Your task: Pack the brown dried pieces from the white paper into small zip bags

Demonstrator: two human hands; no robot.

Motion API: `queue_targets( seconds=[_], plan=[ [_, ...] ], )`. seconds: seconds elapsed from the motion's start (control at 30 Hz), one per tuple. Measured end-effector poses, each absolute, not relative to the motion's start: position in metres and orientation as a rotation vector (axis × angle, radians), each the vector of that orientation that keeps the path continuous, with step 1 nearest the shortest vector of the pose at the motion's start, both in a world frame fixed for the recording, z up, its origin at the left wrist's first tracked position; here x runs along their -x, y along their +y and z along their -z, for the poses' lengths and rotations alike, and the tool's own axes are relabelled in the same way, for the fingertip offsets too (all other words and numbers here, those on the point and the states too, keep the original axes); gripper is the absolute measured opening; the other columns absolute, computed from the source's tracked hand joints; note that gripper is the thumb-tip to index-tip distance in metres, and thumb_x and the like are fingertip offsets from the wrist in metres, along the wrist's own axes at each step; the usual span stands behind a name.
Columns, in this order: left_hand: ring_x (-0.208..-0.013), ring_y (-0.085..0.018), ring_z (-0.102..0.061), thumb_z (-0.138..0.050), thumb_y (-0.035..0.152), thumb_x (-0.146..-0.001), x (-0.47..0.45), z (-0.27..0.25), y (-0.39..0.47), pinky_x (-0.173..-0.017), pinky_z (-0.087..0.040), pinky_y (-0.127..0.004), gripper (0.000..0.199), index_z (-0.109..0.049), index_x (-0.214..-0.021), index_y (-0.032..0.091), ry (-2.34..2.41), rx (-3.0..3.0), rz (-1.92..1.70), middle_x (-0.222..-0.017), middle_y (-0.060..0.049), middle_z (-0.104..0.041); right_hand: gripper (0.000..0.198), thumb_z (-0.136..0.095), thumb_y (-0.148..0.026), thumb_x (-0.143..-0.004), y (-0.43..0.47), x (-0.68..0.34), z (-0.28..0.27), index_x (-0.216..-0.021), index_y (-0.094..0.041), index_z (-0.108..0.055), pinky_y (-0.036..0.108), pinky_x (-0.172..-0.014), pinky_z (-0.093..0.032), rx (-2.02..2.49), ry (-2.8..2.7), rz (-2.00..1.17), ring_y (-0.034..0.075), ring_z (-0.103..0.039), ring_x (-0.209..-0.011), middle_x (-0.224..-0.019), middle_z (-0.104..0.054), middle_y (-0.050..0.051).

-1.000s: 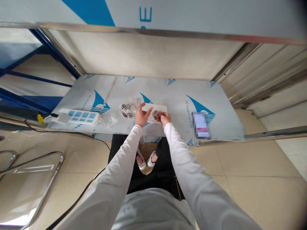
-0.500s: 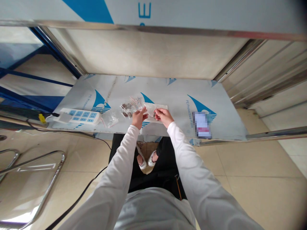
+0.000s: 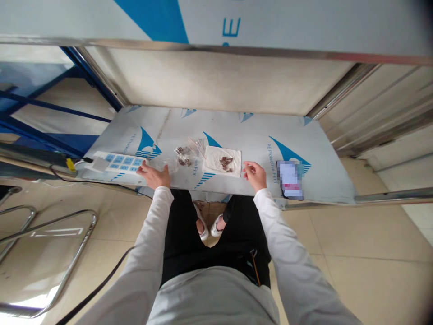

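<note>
My left hand (image 3: 154,176), fingers spread, is at the right end of the power strip (image 3: 123,163), over a clear plastic bag (image 3: 171,164). Whether it touches the bag I cannot tell. Just right of a white square pad (image 3: 211,169), my right hand (image 3: 256,175) hovers with loosely bent fingers and nothing visible in them. A small pile of brownish metal pieces, like screws (image 3: 226,162), lies on the pad. Left of it, similar dark pieces (image 3: 183,158) sit in clear zip bags (image 3: 196,146).
A phone (image 3: 290,178), blurred out, lies on the film-covered table (image 3: 250,131) at the right. A black cable (image 3: 98,184) runs along the front edge at the left. Above the table is a shelf (image 3: 287,27); a metal-framed chair (image 3: 91,225) stands at lower left.
My hands have moved apart, the left toward the power strip and the right off the pad. The screw-like pile on the pad is now uncovered, and the clear bag over the pad is gone from there.
</note>
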State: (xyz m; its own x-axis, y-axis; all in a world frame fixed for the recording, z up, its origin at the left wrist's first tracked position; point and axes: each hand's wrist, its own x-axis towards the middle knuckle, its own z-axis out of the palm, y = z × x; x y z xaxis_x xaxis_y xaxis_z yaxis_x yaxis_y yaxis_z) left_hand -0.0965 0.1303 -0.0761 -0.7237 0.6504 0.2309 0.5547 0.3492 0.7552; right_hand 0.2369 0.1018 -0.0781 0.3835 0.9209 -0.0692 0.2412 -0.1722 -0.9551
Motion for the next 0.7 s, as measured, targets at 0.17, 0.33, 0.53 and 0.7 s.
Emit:
queue_targets(
  seconds=[0.17,0.33,0.53,0.7],
  plan=[
    [-0.121,-0.035,-0.046,-0.063,0.035,-0.082,0.067,0.074,0.137,-0.102,-0.031,-0.053,0.038,-0.059,-0.118,0.022,2.317,-1.809,-1.036,-0.129,-0.014,-0.053,0.048,-0.058,-0.054,-0.075,0.093,-0.229,0.082,-0.1,-0.013,-0.066,0.022,-0.048,-0.044,1.637,-1.063,-0.866,0.01,-0.055,-0.047,-0.068,-0.065,0.002],
    [-0.112,-0.038,-0.05,-0.069,0.033,-0.076,0.047,0.083,0.153,-0.093,-0.034,-0.053,0.026,-0.07,-0.101,0.025,2.101,-2.117,-0.598,-0.124,-0.014,-0.061,0.048,-0.058,-0.056,-0.077,0.077,-0.221,0.085,-0.099,-0.014,-0.066,0.022,-0.047,-0.043,1.609,-1.09,-0.903,0.011,-0.055,-0.047,-0.069,-0.065,0.003],
    [-0.11,-0.035,-0.051,-0.057,0.033,-0.086,0.048,0.082,0.151,-0.092,-0.033,-0.051,0.019,-0.074,-0.093,0.026,2.14,-2.12,-0.667,-0.121,-0.011,-0.065,0.043,-0.057,-0.054,-0.079,0.055,-0.217,0.08,-0.097,-0.016,-0.066,0.022,-0.048,-0.044,1.604,-1.078,-0.905,0.011,-0.055,-0.048,-0.068,-0.064,0.002],
    [-0.1,-0.03,-0.054,-0.053,0.041,-0.09,0.034,0.068,0.126,-0.089,-0.032,-0.047,0.028,-0.072,-0.107,0.03,2.128,-2.116,-1.06,-0.116,-0.008,-0.067,0.044,-0.055,-0.055,-0.083,0.062,-0.188,0.058,-0.099,-0.016,-0.067,0.022,-0.054,-0.049,1.582,-1.093,-0.926,0.014,-0.062,-0.059,-0.078,-0.07,0.007]
  ],
)
